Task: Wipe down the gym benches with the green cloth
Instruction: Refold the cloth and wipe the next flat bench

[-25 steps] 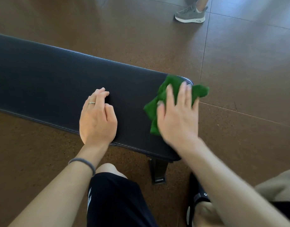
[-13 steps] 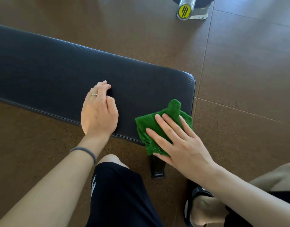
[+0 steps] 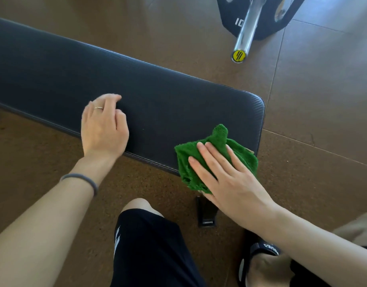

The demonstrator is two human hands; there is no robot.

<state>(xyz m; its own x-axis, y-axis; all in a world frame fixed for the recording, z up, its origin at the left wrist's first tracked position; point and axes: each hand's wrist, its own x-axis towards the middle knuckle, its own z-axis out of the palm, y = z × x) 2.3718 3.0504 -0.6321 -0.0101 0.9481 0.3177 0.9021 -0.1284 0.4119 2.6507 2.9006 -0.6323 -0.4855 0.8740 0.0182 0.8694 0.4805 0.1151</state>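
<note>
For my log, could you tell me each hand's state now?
Left hand: open, resting on bench.
Right hand: open, pressing green cloth.

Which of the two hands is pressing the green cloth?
The right hand, fingers flat on the green cloth at the bench's near corner; the left hand rests on bare padding.

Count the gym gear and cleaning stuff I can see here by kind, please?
Bench: 1
Green cloth: 1
Barbell: 1
Weight plate: 1
Total: 4
</note>
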